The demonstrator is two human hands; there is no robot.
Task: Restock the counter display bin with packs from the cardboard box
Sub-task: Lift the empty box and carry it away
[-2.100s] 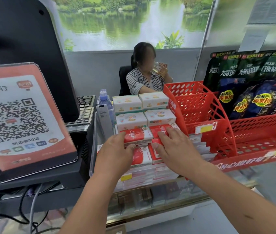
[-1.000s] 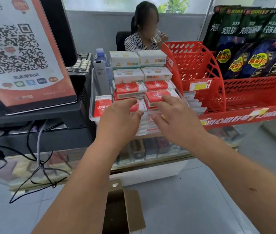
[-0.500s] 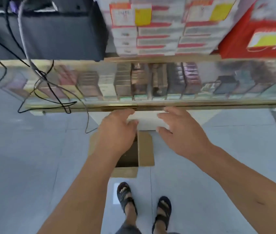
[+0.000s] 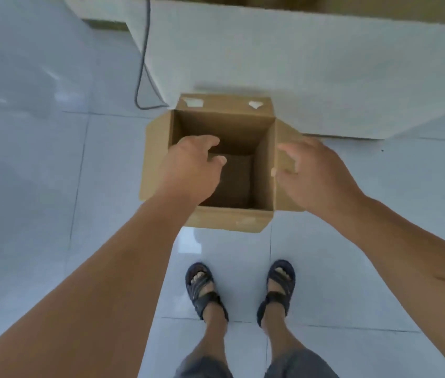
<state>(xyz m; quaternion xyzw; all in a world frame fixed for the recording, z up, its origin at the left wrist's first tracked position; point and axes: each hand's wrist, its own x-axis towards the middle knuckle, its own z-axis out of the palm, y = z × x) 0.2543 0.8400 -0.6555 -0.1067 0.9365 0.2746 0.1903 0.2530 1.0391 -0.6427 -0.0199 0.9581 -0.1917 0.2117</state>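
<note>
Cardboard box open on the floor at 12 o'clock, mouth facing straight up; left hand loosely curled, empty, nearer, over its mouth; right hand spread, empty, at its 3 o'clock edge; no packs showing.

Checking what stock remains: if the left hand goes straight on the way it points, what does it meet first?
Probably the bare bottom of the cardboard box: the left hand points down into its open top, and no packs show inside. The hand hides part of the inside, so this is unsure.
</note>
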